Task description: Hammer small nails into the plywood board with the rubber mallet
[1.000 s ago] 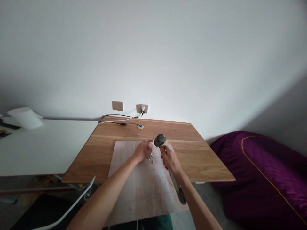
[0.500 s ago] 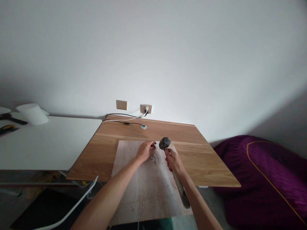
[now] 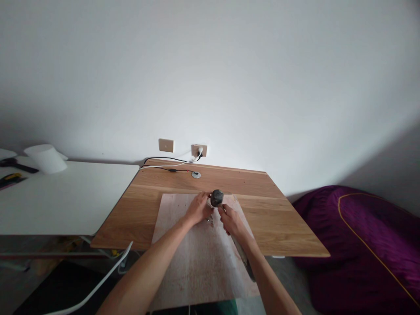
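Note:
My right hand (image 3: 232, 221) is wrapped round the handle (image 3: 241, 253) of a hammer, close below its dark, blocky head (image 3: 217, 198). That head is beside the fingertips of my left hand (image 3: 198, 208), over the far part of a thin wooden board (image 3: 197, 262). My left fingers are pinched together on what looks like a thin nail, mostly hidden by the fingers and the hammer head. A small heap of shiny nails (image 3: 210, 220) lies on the board just under my left hand. Several tiny dark marks dot the board's far left.
The board rests on a wooden desk (image 3: 282, 218) against a white wall. Cables (image 3: 167, 158) run along its back to a wall socket (image 3: 199, 151). At left, a white table (image 3: 82, 192) holds a white roll (image 3: 46, 158) and tools. A purple beanbag (image 3: 348, 245) is at right.
The hammer head has moved left, right up to my left fingertips, with my right hand following. My left hand has stayed in nearly the same place.

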`<state>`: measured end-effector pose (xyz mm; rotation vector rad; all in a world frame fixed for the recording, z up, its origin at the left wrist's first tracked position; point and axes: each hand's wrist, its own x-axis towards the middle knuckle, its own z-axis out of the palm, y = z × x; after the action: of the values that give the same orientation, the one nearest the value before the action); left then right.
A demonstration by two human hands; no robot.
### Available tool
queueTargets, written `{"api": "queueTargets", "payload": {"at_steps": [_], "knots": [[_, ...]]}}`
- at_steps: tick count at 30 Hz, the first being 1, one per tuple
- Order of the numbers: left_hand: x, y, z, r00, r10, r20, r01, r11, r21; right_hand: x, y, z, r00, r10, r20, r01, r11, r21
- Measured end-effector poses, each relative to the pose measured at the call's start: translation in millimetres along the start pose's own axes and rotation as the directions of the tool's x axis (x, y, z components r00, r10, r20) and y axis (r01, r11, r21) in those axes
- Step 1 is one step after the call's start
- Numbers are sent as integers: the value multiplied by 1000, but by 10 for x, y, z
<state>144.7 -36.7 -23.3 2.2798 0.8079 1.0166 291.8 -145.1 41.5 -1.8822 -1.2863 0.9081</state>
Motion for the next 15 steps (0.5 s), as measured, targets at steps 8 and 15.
{"api": "queueTargets", "payload": {"at_steps": [8,15], "knots": [[39,27,-2,993,-115,27,116,993,-19,-17,68,-75,997,17,-69,-11,997,78],[48,2,20,988,-144,55,147,988,-52,-52,105,-94,998,-8,-57,13,997,82]]}}
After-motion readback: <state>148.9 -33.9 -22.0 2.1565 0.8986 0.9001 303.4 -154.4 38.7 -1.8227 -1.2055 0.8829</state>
